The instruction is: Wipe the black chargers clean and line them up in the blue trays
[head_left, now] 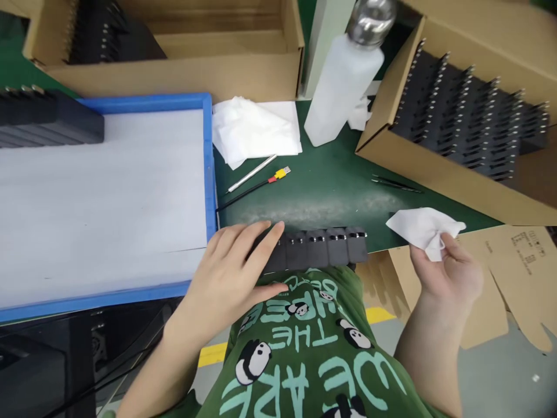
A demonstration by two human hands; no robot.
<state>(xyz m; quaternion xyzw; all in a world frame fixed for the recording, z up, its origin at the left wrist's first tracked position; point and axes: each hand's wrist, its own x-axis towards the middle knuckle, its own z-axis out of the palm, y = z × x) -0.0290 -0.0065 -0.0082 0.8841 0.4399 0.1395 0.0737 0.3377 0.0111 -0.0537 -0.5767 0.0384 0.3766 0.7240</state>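
Wiping seems to be the step in hand, judging from the head view: the left hand (pixel 230 273) is lying flat, fingers spread, pressing down on the left end of a row of black parts (pixel 319 248) at the lower centre of the frame, on the near edge of the green desk (pixel 331 186). About five parts are showing beyond the fingers; those under the palm are hidden. The right hand (pixel 448 270), at the lower right, is pinching a crumpled white wipe (pixel 424 227) just beside the right end of the row, not touching it. The next move likely calls for bringing the wipe over the row while the left hand is keeping it steady.

One blue tray (pixel 209 168) lined in white is filling the left of the frame, with one stack of black parts in its upper left corner. Two cardboard boxes (pixel 435 168) of black parts are sitting along the top, one white bottle (pixel 343 87) between them, a pile of white wipes (pixel 256 130) beside it.
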